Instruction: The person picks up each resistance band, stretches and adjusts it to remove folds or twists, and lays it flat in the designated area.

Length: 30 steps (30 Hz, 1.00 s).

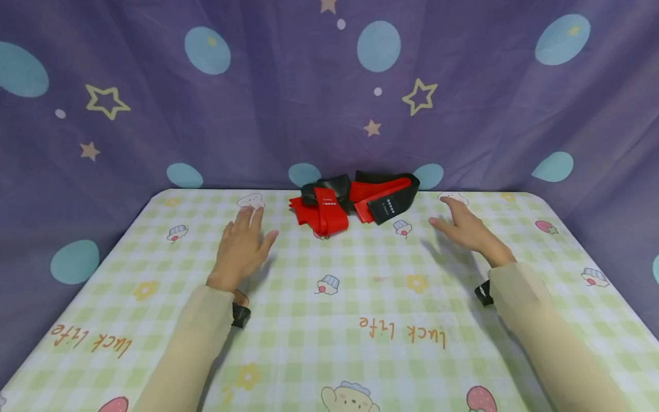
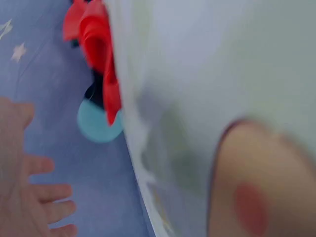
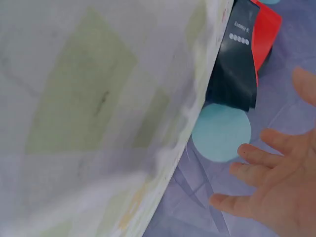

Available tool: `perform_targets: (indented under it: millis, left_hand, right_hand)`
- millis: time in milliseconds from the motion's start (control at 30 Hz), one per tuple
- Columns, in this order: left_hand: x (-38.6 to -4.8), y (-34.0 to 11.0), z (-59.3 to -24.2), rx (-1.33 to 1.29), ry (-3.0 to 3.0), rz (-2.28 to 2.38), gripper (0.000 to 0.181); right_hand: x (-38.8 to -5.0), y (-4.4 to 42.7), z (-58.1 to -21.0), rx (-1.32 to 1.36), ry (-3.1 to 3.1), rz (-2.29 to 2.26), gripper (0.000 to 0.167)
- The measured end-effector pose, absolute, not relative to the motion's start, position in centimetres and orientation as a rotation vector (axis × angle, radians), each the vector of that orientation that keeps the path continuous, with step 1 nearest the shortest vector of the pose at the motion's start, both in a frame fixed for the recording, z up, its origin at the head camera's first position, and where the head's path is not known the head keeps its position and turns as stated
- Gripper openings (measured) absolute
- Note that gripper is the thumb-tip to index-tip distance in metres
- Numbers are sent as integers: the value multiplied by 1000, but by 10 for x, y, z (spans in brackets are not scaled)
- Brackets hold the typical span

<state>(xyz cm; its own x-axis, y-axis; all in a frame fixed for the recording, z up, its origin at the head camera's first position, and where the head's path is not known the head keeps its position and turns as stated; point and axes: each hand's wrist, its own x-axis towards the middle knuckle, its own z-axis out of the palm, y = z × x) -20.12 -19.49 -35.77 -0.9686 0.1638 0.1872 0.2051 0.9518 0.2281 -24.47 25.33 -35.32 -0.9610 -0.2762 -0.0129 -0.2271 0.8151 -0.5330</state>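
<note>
Two bundles of flat red and black bands, which look like exercise resistance bands, lie side by side at the table's far edge. The left bundle [image 1: 332, 213] has a red loop in front with black behind; in the left wrist view its red folds [image 2: 96, 42] show. On the right bundle [image 1: 390, 207], a black end [image 3: 234, 61] carries a row of pale dots and small print. My left hand [image 1: 241, 246] is left of the bundles, palm down with fingers extended. To their right is my right hand [image 1: 467, 228], fingers extended and thumb apart. Neither hand touches a band.
A green-and-white checked cloth [image 1: 288, 343] with cartoon prints covers the table. Behind it hangs a purple curtain [image 1: 288, 103] with stars and blue ovals. Dark straps [image 1: 241, 315] sit under both wrists, by the pale sleeves [image 1: 180, 355].
</note>
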Motion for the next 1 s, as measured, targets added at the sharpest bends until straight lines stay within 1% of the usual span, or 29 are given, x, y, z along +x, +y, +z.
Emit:
perform_targets:
  millis: [133, 267, 500, 667, 767, 1000]
  left_hand:
    - [-205, -180, -362, -315, -2863, -355, 58]
    - [-211, -166, -359, -364, -2855, -345, 55]
    - [-220, -150, -357, -364, -2877, -579, 49]
    - [-228, -135, -356, -316, -2813, -809, 33]
    - [-232, -125, -354, -274, -2750, -949, 23]
    - [-238, -103, -351, -100, -2741, -1236, 20]
  right_hand:
    - [-249, 251, -352, -426, 2902, -894, 68]
    - [-255, 244, -351, -462, 2955, -902, 60]
    - [-265, 226, -354, -443, 3007, -934, 49]
    - [-272, 213, -354, -420, 3005, -996, 44]
    - [-275, 207, -355, -451, 3008, -1037, 41]
    - [-279, 190, -360, -498, 2987, -1104, 35]
